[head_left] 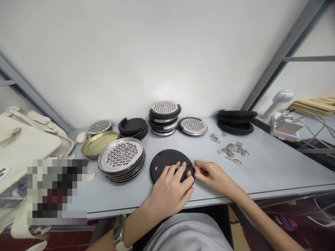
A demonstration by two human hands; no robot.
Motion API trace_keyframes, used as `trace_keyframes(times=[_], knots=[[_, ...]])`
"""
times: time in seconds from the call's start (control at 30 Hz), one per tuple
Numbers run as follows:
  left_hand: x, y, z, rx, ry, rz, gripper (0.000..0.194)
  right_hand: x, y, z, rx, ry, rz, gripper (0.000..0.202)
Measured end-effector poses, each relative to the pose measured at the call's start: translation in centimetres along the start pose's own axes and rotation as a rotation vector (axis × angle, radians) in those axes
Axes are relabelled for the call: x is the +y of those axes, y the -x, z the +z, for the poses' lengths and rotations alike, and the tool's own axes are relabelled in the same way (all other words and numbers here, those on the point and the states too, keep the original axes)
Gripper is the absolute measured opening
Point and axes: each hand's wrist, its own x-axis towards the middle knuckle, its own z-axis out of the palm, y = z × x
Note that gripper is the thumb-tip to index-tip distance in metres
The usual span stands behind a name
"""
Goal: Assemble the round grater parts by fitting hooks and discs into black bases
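A round black plastic disc (167,158) lies flat near the table's front edge. Across its lower right part rests my left hand (172,184), palm down, fingers spread. At the disc's right rim, my right hand (209,174) pinches a small wire clip (193,164), mostly hidden by the fingertips. Loose metal wire clips (235,149) are heaped to the right, with a smaller group (214,138) behind them. On the left stands a stack of round metal grater plates (123,157). Grater discs with black rims (164,108) are piled at the back, and another perforated one (193,126) lies beside them.
Black rings (235,127) are stacked back right, black discs (133,126) back left. Gold lids (101,142), another grater plate (101,126) and a white rounded object (82,137) sit left, near a cream bag (28,139). A power strip (285,125) with cables is far right.
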Motion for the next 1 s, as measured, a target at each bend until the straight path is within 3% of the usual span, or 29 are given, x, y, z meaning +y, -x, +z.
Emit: trace_keyframes(times=[0.73,1.0], knots=[[-0.10,0.01,-0.45,-0.012,0.037,0.031,0.032,-0.37,-0.50,0.14,0.062,0.020,0.021,0.030],[0.03,0.05,-0.39,0.004,0.030,0.032,0.032,-0.51,-0.43,-0.16,0.028,0.007,0.028,0.031]])
